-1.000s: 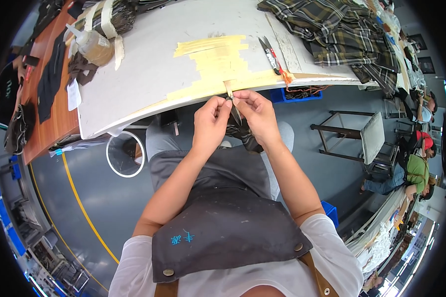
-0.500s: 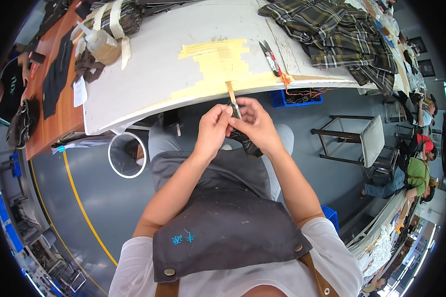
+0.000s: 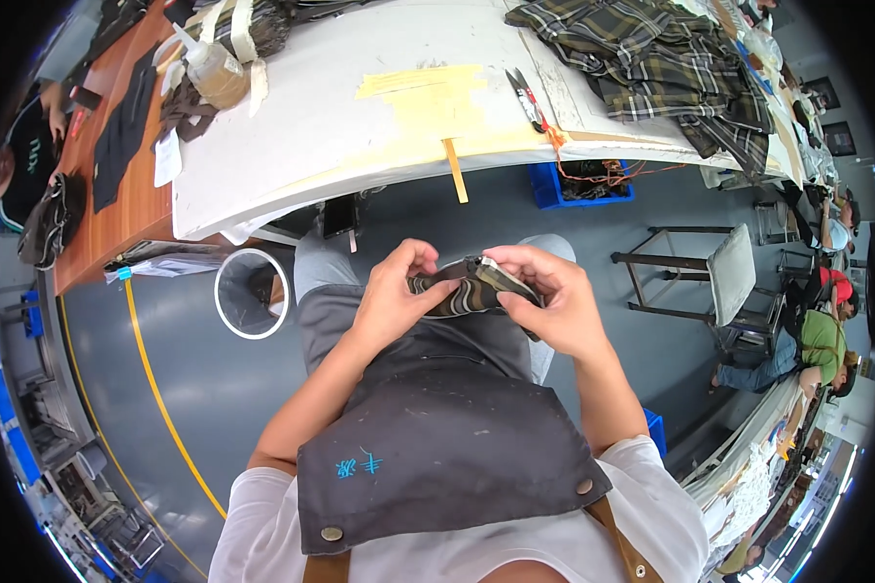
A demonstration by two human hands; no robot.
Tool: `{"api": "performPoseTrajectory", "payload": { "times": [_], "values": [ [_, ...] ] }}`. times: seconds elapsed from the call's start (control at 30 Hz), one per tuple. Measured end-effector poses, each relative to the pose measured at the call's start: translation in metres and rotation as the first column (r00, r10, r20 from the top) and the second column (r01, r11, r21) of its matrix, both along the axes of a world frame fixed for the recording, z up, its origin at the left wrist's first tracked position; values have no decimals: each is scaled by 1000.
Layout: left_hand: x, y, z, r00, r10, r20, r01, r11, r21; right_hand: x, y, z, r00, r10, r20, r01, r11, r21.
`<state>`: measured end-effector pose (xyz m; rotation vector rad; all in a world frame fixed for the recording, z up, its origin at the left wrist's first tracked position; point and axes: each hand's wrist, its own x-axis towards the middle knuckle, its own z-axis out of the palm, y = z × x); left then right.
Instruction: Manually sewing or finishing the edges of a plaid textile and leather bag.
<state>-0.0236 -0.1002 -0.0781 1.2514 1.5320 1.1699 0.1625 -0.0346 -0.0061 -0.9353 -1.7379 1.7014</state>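
Note:
Above my lap, a small folded piece of dark plaid fabric (image 3: pixel 465 299) stretches between my two hands. My left hand (image 3: pixel 397 296) pinches its left end between thumb and fingers. At the other end my right hand (image 3: pixel 554 299) grips it, thumb in front and fingers behind. A pale edge shows on the cloth beside the right fingers. Beyond the hands, a flat wooden stick (image 3: pixel 455 173) juts out from the table's near edge, and neither hand touches it.
The white table (image 3: pixel 311 126) carries yellow tape (image 3: pixel 428 102), snips (image 3: pixel 527 102), a glue bottle (image 3: pixel 216 76) and a heap of plaid fabric (image 3: pixel 651 68). Below it are a blue crate (image 3: pixel 583 194) and a white-rimmed bin (image 3: pixel 253 293). A stool (image 3: pixel 729 277) stands right; people work at both sides.
Both hands have come back from the wooden stick toward my lap and moved apart. The fabric, formerly bunched at the stick's end, is now off it and spread sideways between them.

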Motion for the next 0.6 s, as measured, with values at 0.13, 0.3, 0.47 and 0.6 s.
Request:
{"api": "performPoseTrajectory", "payload": {
  "times": [0.13, 0.3, 0.47, 0.6],
  "values": [
    [-2, -11, 4, 983, -169, -72, 158, 977, -143, 1, 1, 17, 996, 52, 68, -66, 974, 217],
    [-3, -24, 4, 745, -210, 633, 311, 949, -50, 1, 3, 35, 996, 64, 68, -82, 943, 321],
    [-6, -23, 8, 155, -380, 912, 440, 853, 281, -10, 1, 41, 987, 133, 94, -162, 860, 484],
    [-2, -27, 11, -36, -238, 971, 366, 901, 235, -9, 3, 49, 975, 164, 151, -217, 853, 474]
  ]
}}
